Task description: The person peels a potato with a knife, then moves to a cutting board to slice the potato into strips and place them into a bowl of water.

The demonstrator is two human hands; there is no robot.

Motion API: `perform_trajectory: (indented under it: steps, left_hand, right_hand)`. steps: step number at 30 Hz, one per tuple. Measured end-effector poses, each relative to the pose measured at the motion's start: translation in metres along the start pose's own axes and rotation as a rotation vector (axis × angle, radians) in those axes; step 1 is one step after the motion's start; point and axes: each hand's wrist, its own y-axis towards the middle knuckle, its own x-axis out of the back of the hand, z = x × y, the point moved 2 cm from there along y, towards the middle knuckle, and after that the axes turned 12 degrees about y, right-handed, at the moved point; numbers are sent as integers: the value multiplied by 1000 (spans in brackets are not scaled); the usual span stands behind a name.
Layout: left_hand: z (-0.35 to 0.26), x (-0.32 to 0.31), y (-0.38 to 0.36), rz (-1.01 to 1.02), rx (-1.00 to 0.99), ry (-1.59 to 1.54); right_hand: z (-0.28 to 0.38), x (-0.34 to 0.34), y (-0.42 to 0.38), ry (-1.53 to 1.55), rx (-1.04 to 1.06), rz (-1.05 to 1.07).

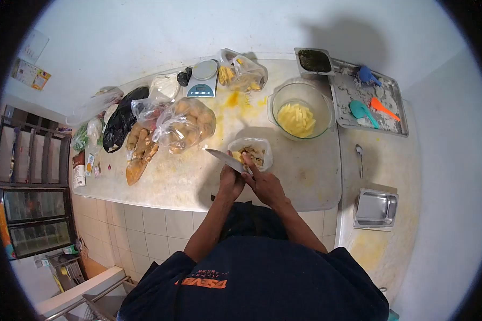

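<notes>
A knife (226, 160) points to the upper left, its handle end in my right hand (266, 186), whose fingers are closed round it. Just left of that, my left hand (231, 183) is closed under the blade, and the blade hides its fingertips. Beyond the blade a pale yellow piece shows, but whether my left hand grips it I cannot tell. Right in front of both hands, an open clear plastic bag (268, 153) holds brownish peelings (256, 154). Farther back on the right, a glass bowl (329, 115) contains yellow cut pieces (296, 120).
Bags of round brown produce (190, 123), a black bag (124, 120) and a scale (202, 89) stand left on the table (300, 182). At right are a metal tray (400, 101) with colored scoops, a dark-filled container (314, 61), a spoon (360, 155) and a steel pan (376, 208).
</notes>
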Motion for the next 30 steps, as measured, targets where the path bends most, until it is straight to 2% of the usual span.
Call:
perform_trajectory:
  steps: [2, 5, 11, 20, 23, 26, 29, 30]
  left_hand:
    - [6, 13, 5, 68, -27, 1]
    - [14, 8, 3, 40, -36, -7]
    - [16, 11, 2, 60, -44, -5]
    - [17, 27, 12, 66, -63, 127]
    - [11, 16, 6, 46, -106, 89]
    - [10, 20, 12, 75, -92, 131]
    - [7, 8, 9, 13, -95, 226]
    - [7, 1, 6, 20, -65, 234]
  right_hand:
    - [0, -2, 1, -11, -17, 21]
    - [-4, -3, 0, 39, -6, -28]
    - [-3, -6, 8, 182, -110, -2]
    - [-2, -12, 13, 310, -41, -41]
    - [5, -10, 18, 263, -108, -23]
    - [-5, -23, 26, 232, -122, -95]
    - [5, -14, 31, 220, -147, -151]
    - [0, -12, 35, 297, -214, -145]
